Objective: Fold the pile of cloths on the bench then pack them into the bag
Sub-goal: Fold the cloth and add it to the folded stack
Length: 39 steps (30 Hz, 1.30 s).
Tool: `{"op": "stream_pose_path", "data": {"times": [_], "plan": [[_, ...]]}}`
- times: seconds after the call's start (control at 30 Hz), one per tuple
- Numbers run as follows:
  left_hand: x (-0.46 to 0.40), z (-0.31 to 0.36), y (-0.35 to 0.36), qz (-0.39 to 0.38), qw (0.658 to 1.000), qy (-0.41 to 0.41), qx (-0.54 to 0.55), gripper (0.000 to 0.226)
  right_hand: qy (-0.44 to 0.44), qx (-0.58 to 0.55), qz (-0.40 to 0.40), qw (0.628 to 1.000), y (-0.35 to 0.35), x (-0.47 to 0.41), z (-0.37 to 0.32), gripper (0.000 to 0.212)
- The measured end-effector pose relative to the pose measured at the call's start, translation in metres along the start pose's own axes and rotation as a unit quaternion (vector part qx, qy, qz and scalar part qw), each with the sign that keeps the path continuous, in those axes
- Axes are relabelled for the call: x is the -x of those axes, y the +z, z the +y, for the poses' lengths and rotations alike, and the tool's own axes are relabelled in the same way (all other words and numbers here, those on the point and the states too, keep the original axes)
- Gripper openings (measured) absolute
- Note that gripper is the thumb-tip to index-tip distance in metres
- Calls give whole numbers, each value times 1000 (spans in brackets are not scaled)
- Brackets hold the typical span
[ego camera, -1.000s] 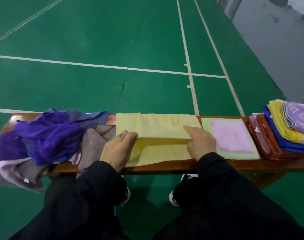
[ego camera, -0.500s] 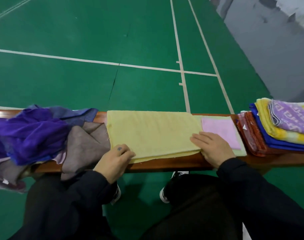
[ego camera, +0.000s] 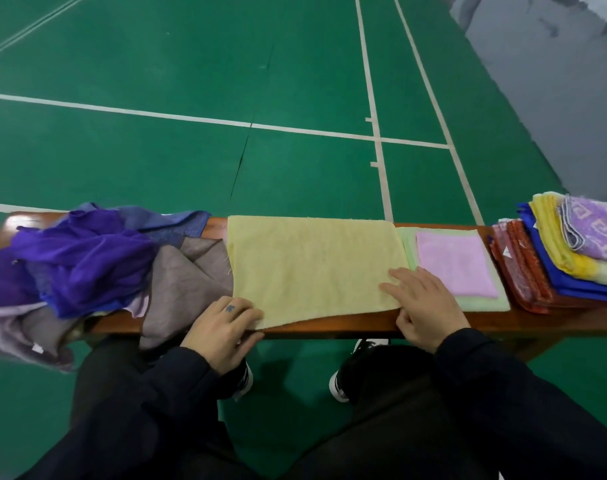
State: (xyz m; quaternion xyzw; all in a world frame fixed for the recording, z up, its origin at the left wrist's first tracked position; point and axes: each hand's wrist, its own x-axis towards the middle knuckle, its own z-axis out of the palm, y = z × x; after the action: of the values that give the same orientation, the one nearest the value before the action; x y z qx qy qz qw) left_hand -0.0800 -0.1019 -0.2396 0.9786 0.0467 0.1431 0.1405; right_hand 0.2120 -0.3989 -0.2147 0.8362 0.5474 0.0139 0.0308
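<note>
A pale yellow cloth (ego camera: 312, 265) lies folded in half and flat across the middle of the wooden bench (ego camera: 329, 322). My left hand (ego camera: 222, 327) pinches its near left corner at the bench's front edge. My right hand (ego camera: 423, 306) rests flat with straight fingers on its near right corner. To the left sits an unfolded pile of purple, blue and grey cloths (ego camera: 87, 261). To the right a folded pink cloth (ego camera: 454, 265) lies on a folded light green cloth (ego camera: 482, 303). No bag is in view.
At the bench's far right stands a stack of folded cloths (ego camera: 572, 251): red patterned, blue, yellow and lilac patterned. Green court floor (ego camera: 191, 161) with white lines lies beyond the bench. My dark-clad legs and shoes are below the front edge.
The raised near half of the yellow cloth came down flat onto the bench. Both hands slid toward me to its near corners, the right one spreading out flat.
</note>
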Motion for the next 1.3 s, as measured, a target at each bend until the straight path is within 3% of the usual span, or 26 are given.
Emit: {"op": "stream_pose_path", "data": {"times": [0.13, 0.27, 0.37, 0.47, 0.57, 0.67, 0.77, 0.83, 1.0, 1.17, 1.3], "plan": [[0, -3, 0, 0, 1000, 10, -5, 24, -14, -47, 9, 999, -2, 5, -6, 47], [0, -2, 1, -16, 998, 53, -24, 30, -48, -26, -7, 998, -1, 11, -8, 62], [5, 2, -1, -19, 996, 70, -49, 26, -83, -32, 43, 995, -1, 20, -13, 49], [13, 2, -4, -24, 994, 84, -60, 21, -66, -40, 52, 996, -1, 30, -19, 50], [17, 0, -13, -7, 997, 73, -26, 21, -84, -36, 60, 994, -2, 37, -17, 35], [19, 6, -25, -41, 995, 95, 9, 11, -99, -49, -14, 994, -17, 37, -17, 20], [26, 17, -39, -74, 990, 115, 33, 17, -39, -58, -147, 987, -46, 37, -25, 23], [30, 21, -49, -71, 990, 82, 91, 20, 15, -120, -197, 973, -61, 41, -25, 21], [27, 24, -72, -32, 966, -69, 249, 36, 130, -329, -158, 922, -83, 44, -13, 9], [-1, 23, -92, 3, 959, -120, 256, 53, 181, -446, -77, 873, -95, 18, -5, 11], [-46, 1, -90, 16, 951, -219, 219, 26, 251, -496, 36, 831, -88, -21, 10, 8]]}}
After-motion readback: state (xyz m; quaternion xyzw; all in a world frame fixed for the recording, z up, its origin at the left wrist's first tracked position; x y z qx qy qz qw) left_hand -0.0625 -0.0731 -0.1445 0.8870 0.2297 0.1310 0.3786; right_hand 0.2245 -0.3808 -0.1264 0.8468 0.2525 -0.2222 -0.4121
